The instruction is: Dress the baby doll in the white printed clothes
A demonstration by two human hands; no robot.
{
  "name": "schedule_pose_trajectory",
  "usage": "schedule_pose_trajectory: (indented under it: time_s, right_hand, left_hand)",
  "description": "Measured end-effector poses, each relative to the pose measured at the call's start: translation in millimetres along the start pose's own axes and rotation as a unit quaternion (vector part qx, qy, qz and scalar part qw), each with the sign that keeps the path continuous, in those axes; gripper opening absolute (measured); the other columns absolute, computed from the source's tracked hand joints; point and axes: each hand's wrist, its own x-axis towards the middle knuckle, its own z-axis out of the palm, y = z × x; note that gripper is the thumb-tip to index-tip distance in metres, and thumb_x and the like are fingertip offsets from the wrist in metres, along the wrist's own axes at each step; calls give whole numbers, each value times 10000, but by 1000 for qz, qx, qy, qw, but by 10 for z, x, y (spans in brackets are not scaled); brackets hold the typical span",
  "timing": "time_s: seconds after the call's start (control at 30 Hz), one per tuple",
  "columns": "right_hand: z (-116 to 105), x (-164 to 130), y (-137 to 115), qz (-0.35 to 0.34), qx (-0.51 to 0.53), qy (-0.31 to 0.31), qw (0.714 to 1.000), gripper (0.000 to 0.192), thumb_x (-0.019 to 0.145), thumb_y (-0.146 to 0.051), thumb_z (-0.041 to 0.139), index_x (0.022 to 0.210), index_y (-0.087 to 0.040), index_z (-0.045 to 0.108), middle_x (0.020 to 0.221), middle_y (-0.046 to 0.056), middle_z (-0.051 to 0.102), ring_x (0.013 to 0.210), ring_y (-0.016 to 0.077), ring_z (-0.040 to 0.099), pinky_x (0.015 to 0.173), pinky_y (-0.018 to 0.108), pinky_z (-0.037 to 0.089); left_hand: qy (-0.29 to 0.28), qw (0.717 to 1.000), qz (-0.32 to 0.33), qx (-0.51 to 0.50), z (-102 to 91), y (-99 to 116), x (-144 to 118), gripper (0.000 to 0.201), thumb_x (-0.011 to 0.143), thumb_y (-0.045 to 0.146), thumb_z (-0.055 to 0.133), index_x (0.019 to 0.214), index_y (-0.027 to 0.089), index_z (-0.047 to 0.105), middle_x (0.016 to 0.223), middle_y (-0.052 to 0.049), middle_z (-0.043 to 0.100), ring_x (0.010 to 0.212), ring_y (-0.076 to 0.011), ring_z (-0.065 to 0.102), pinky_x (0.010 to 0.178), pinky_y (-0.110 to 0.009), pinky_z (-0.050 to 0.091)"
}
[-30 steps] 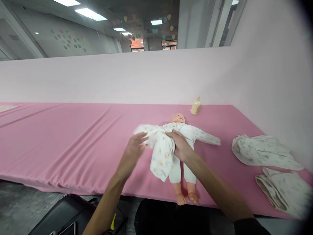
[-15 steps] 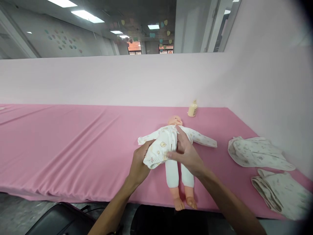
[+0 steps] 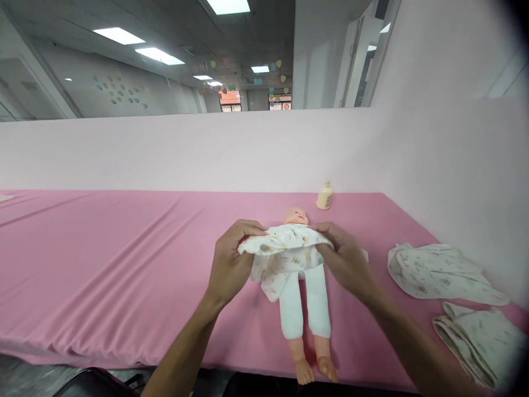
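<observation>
A baby doll (image 3: 305,298) lies on its back on the pink table (image 3: 103,248), head toward the far wall, feet at the near edge, in white trousers. Both hands hold its white printed top (image 3: 285,248) bunched up over the chest. My left hand (image 3: 229,264) grips the top's left side. My right hand (image 3: 347,259) grips its right side. The doll's arms are hidden under the cloth and my hands.
A small cream bottle (image 3: 324,197) stands by the far wall behind the doll's head. Two folded printed garments, one (image 3: 442,267) above the other (image 3: 479,336), lie at the right of the table. A pale pink wall runs behind and along the right.
Both hands have gathered the top upward from the doll's belly to its chest, one hand on each side. The view has tilted down slightly.
</observation>
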Motion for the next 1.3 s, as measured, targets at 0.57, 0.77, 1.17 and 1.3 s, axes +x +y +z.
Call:
schedule_pose_trajectory:
  time_s: [0.57, 0.77, 1.17, 1.3]
  right_hand:
    - [-962, 581, -492, 85, -2, -72, 994, 281, 796, -403, 692, 1008, -224, 734, 920, 66, 739, 797, 235, 701, 643, 329, 538]
    - [-1151, 599, -186, 67, -86, -107, 988, 333, 770, -423, 729, 1042, -231, 728, 953, 90, 730, 859, 260, 685, 700, 368, 553]
    - [-435, 377, -319, -70, -155, -124, 978, 249, 855, -449, 624, 967, -228, 648, 971, 42, 672, 901, 197, 610, 760, 324, 501]
    - [-413, 390, -260, -21, -115, -155, 981, 247, 846, -449, 639, 879, -206, 607, 884, 21, 637, 835, 167, 581, 738, 300, 467]
  left_hand:
    - [-203, 959, -123, -153, 259, 304, 595, 395, 829, 504, 650, 1050, 178, 676, 874, -49, 707, 721, -165, 655, 591, -246, 497]
    - [-202, 966, -124, -100, 289, 179, 595, 401, 824, 550, 628, 932, 165, 656, 744, -12, 629, 586, -112, 547, 500, -215, 395]
    - [-275, 958, -62, -44, 463, 120, 550, 302, 880, 464, 565, 911, 176, 647, 883, -5, 629, 777, -140, 559, 667, -235, 416]
    - [-284, 957, -55, -31, 436, 81, 526, 233, 879, 389, 572, 944, 183, 658, 947, -15, 636, 831, -150, 570, 694, -239, 423]
